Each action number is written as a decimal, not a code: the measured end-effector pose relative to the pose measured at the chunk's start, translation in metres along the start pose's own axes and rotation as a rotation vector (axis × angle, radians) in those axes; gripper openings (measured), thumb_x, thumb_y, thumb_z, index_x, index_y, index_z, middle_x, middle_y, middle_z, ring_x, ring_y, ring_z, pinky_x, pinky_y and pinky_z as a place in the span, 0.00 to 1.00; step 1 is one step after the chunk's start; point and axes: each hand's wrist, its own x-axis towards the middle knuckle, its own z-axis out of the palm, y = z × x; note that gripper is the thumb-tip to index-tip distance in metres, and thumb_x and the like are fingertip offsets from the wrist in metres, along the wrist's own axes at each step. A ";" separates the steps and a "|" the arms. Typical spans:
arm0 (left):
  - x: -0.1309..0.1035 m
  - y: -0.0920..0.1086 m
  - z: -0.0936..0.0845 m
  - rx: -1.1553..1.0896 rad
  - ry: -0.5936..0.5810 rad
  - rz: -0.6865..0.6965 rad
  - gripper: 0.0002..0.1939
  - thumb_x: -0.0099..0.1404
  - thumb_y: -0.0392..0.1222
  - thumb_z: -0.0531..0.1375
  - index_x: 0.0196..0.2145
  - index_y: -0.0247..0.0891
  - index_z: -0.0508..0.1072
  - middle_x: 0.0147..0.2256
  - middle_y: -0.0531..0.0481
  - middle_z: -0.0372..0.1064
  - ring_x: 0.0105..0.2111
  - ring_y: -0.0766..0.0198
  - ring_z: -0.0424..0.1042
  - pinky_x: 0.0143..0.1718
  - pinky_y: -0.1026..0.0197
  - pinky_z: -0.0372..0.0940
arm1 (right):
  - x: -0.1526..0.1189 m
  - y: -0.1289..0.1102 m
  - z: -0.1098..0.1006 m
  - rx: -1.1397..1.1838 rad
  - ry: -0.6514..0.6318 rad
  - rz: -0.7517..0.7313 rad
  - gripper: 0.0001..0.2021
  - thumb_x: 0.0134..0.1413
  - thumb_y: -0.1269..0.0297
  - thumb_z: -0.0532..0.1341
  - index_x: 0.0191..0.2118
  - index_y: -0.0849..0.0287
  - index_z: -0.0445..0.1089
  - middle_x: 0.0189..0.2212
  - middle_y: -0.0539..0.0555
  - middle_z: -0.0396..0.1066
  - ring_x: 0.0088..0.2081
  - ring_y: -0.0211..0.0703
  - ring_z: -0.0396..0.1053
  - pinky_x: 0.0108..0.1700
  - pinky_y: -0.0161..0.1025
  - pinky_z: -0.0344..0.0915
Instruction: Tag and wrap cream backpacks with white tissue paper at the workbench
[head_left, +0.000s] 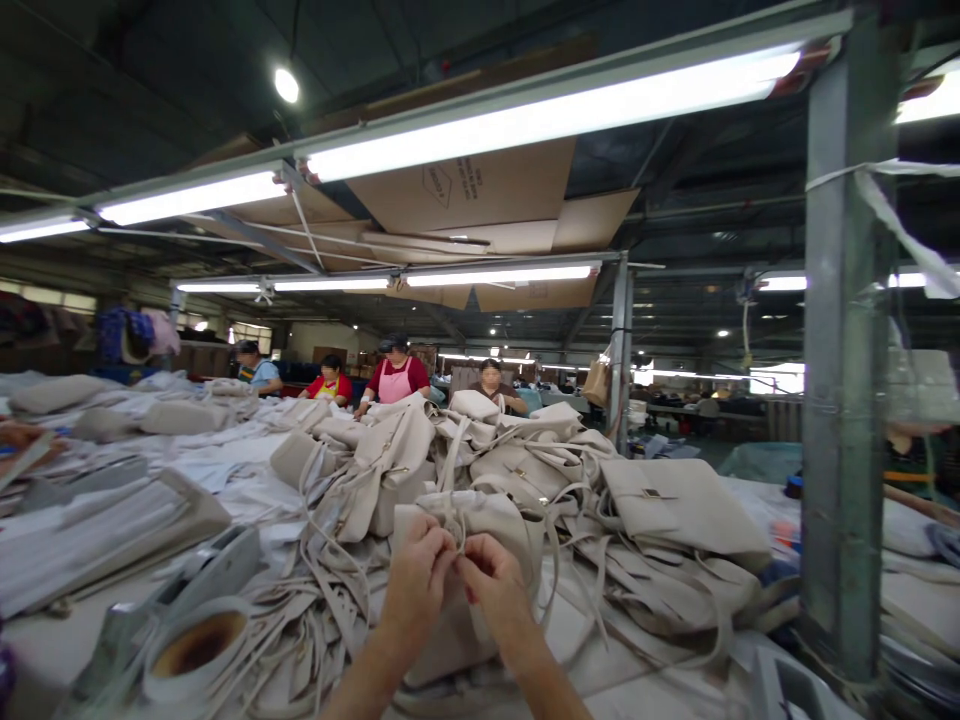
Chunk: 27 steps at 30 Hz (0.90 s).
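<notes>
A beige bag stands upright on the work table in front of me, with a flap and thin straps. My left hand is closed at the bag's upper front, thumb and fingers pinching a thin beige strap. Close beside it, my right hand pinches the same strap, its fingertips nearly touching the left ones. The exact spot between the fingertips is partly hidden. To the left of my hands lies a tangle of loose beige straps.
A high heap of beige bags rises behind my hands. One flap bag lies to the right, beside a metal post. At front left are a tape roll and a grey tool. Several co-workers stand beyond the heap.
</notes>
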 end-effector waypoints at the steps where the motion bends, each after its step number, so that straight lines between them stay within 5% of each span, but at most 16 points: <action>1: -0.001 -0.001 0.002 0.049 0.020 0.044 0.12 0.64 0.36 0.50 0.25 0.40 0.68 0.32 0.48 0.66 0.34 0.59 0.68 0.38 0.58 0.64 | -0.001 0.000 0.002 -0.068 0.015 -0.047 0.05 0.44 0.63 0.61 0.23 0.56 0.67 0.19 0.47 0.63 0.23 0.39 0.58 0.27 0.36 0.55; 3: 0.000 -0.004 0.004 0.105 0.087 0.077 0.13 0.64 0.36 0.49 0.26 0.41 0.69 0.34 0.47 0.67 0.36 0.58 0.67 0.40 0.57 0.63 | -0.004 0.001 0.006 -0.186 0.032 -0.127 0.05 0.47 0.65 0.59 0.23 0.56 0.67 0.21 0.49 0.67 0.26 0.41 0.61 0.30 0.37 0.57; 7: 0.012 -0.005 -0.007 -0.029 0.237 -0.112 0.10 0.63 0.37 0.50 0.25 0.40 0.66 0.31 0.49 0.64 0.34 0.59 0.67 0.38 0.57 0.63 | -0.016 0.012 0.011 -0.181 -0.068 -0.108 0.06 0.44 0.70 0.57 0.28 0.56 0.72 0.25 0.50 0.71 0.29 0.42 0.65 0.33 0.37 0.59; 11: 0.015 -0.005 -0.016 -0.197 0.122 -0.182 0.07 0.59 0.38 0.54 0.24 0.41 0.63 0.27 0.53 0.63 0.30 0.61 0.66 0.35 0.59 0.62 | -0.025 0.032 0.008 0.011 -0.087 0.056 0.07 0.41 0.65 0.60 0.29 0.58 0.74 0.19 0.47 0.65 0.23 0.37 0.58 0.25 0.35 0.54; 15: -0.006 -0.005 -0.003 -0.453 0.111 -0.346 0.07 0.56 0.42 0.59 0.31 0.41 0.63 0.27 0.55 0.65 0.27 0.63 0.67 0.32 0.60 0.63 | -0.038 0.042 0.004 0.114 -0.070 0.165 0.07 0.37 0.61 0.62 0.24 0.58 0.72 0.13 0.43 0.56 0.18 0.33 0.49 0.21 0.33 0.47; 22: -0.017 0.003 0.003 -0.782 -0.043 -0.376 0.17 0.49 0.37 0.62 0.39 0.39 0.66 0.36 0.50 0.72 0.41 0.60 0.73 0.47 0.58 0.64 | -0.074 0.028 0.008 0.191 -0.040 0.311 0.06 0.36 0.62 0.61 0.20 0.57 0.64 0.14 0.42 0.55 0.18 0.32 0.51 0.22 0.33 0.47; 27: -0.017 0.002 0.005 -0.789 -0.033 -0.556 0.14 0.49 0.46 0.65 0.31 0.39 0.67 0.26 0.55 0.71 0.28 0.64 0.71 0.36 0.62 0.65 | -0.079 0.047 0.011 0.150 0.096 0.315 0.07 0.35 0.60 0.63 0.20 0.56 0.66 0.14 0.42 0.55 0.20 0.34 0.52 0.23 0.34 0.47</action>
